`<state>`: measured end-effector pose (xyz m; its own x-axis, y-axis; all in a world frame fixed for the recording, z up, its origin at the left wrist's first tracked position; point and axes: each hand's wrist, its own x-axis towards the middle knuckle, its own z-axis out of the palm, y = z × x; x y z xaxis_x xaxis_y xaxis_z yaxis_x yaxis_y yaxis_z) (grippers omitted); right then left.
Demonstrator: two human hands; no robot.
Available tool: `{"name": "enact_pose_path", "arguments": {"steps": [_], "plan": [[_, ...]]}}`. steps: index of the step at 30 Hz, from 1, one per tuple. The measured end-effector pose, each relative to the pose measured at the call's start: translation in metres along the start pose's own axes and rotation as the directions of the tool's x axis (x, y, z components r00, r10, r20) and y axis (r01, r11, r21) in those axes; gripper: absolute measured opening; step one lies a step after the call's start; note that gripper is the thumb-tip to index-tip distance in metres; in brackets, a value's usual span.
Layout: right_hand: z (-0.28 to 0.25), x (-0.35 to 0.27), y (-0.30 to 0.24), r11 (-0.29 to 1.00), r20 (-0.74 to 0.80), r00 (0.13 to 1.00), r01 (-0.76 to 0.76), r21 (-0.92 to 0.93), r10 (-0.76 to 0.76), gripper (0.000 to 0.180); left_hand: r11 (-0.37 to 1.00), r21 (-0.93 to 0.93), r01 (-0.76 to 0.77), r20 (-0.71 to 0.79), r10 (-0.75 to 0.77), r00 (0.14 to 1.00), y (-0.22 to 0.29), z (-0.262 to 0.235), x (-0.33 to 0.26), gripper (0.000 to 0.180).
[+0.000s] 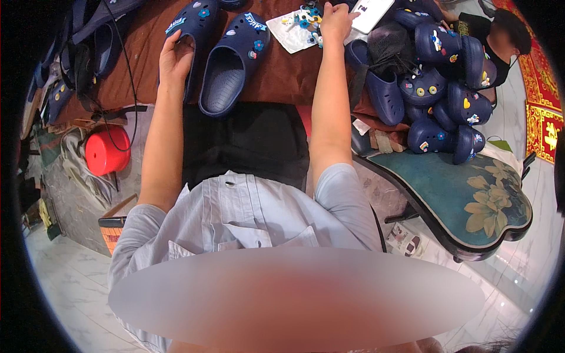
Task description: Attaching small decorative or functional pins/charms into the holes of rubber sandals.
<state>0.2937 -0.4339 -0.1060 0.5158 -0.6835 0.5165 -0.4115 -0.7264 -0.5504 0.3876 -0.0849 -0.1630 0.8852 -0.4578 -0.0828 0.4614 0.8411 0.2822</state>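
Note:
My left hand grips the side of a navy clog, thumb on its upper near the strap of lettered trim. To the right of it lies a second navy clog, its toe carrying a blue flower and other small charms. My right hand is over a white sheet, with its fingers drawn together beside a cluster of colourful shoe charms. What those fingers pinch, if anything, is hidden. Close to them lies a white flat rectangular thing, like a phone.
A heap of decorated navy clogs fills the right side of the brown-covered surface. More dark clogs and a black cable are at left. A red stool and a chair with a floral green seat flank me. Another person is at far right.

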Motion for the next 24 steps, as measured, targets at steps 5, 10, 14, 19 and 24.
{"name": "enact_pose_path", "arguments": {"steps": [5, 10, 14, 19, 24], "plan": [[0.004, 0.003, 0.007, 0.999, -0.052, 0.998, 0.038, -0.023, -0.039, 0.028, 1.0, -0.024, 0.009, 0.04, -0.008, 0.999, 0.002, -0.006, 0.006, 0.016], [-0.001, 0.006, 0.003, 0.999, -0.013, 0.999, 0.043, -0.011, -0.043, 0.029, 0.999, -0.035, -0.02, -0.001, 0.02, 1.0, 0.003, -0.006, 0.005, 0.015], [0.003, 0.01, 0.007, 0.995, -0.049, 0.994, 0.092, -0.041, -0.094, 0.029, 1.0, -0.014, -0.004, -0.001, 0.004, 1.0, 0.004, -0.004, 0.005, 0.015], [0.002, 0.008, 0.012, 0.99, -0.085, 0.987, 0.128, -0.067, -0.133, 0.031, 0.999, -0.017, -0.051, -0.017, 0.051, 0.999, -0.001, 0.005, 0.0, 0.017], [-0.023, -0.026, -0.026, 0.992, 0.017, 0.999, 0.045, 0.12, -0.047, 0.027, 1.0, -0.028, -0.007, 0.012, 0.008, 1.0, 0.008, -0.005, 0.004, 0.018]]}}
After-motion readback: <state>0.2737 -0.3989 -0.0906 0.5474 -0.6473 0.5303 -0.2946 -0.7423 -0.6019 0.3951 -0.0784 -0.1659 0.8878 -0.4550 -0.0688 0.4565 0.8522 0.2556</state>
